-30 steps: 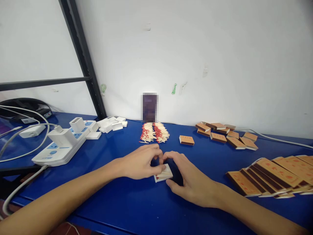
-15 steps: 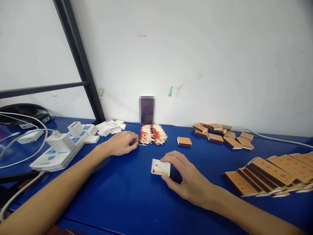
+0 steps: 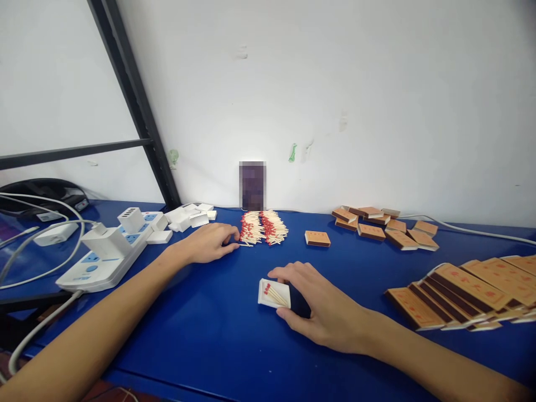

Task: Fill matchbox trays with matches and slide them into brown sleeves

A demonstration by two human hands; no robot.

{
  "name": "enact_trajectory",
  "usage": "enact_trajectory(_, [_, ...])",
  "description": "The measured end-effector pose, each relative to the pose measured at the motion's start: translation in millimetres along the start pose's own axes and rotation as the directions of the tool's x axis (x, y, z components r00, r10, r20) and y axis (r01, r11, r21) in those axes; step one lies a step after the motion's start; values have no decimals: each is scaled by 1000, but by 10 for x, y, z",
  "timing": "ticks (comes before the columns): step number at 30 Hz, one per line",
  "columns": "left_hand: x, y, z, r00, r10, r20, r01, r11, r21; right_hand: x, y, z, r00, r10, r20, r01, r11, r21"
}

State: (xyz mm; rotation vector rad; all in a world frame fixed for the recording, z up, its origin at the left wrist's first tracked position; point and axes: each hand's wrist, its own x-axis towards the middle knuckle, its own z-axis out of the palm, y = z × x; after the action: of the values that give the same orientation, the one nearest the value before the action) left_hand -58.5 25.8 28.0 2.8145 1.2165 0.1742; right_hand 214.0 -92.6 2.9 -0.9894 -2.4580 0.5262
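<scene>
My right hand (image 3: 318, 304) grips a small white matchbox tray (image 3: 262, 296) by its right end, index finger at the far edge and thumb at the near edge. Several red-headed matches (image 3: 274, 294) lie slanted inside, heads towards the far left. Beyond it, my left hand (image 3: 213, 242) rests at the left side of a match pile (image 3: 253, 229), fingers curled and thumb and fingertip closed at the end of a match (image 3: 246, 244). A second match pile (image 3: 275, 228) lies right beside the first, heads to the left.
Closed matchboxes lie at right: a single matchbox (image 3: 317, 238), a loose heap (image 3: 371, 231) by the wall, and overlapping larger boxes (image 3: 469, 290). White trays (image 3: 188, 216) are heaped behind my left hand. A power strip (image 3: 104, 271) with chargers and cables stands at left.
The matches in the tray now lie together, heads at the far left, where they pointed different ways before. The tray has shifted slightly nearer; my left hand stays at the pile.
</scene>
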Motion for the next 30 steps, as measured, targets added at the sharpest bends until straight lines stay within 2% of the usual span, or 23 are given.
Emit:
enact_trajectory(2, [7,8,18,1000,-2,6,2,1000,-28,-4,-6,-4,1000,1,6,-1,1000,-2])
enact_trajectory(5, [4,49,8,1000,23,9,-22,998,-52,45,86,6,995,34,-97,-31,999,31])
enact_trajectory(9, [-28,208,-79,996,82,35,-77,988,-132,257,353,24,944,216,-250,-240,969,-67])
enact_trajectory(11, [-48,341,-124,991,122,61,-105,970,-220,386,468,26,935,249,-251,-298,938,-177])
enact_trajectory(14, [-77,555,-127,975,204,83,-168,932,-320,533,557,25,939,256,-230,-319,901,-296])
enact_trajectory(17, [-105,722,-38,955,287,79,-235,889,-392,597,575,28,941,256,-219,-319,887,-333])
enact_trajectory(21, [-129,820,81,940,340,22,-302,861,-409,598,578,28,951,240,-196,-298,883,-362])
enact_trajectory(25, [-108,813,95,963,269,-19,-252,874,-416,593,587,23,960,229,-161,-274,886,-375])
enact_trajectory(28, [-34,785,126,990,115,-87,-142,875,-463,602,596,22,963,227,-142,-265,886,-381])
enact_trajectory(30, [40,771,179,989,7,-145,-74,884,-462,611,600,21,966,224,-130,-257,885,-388])
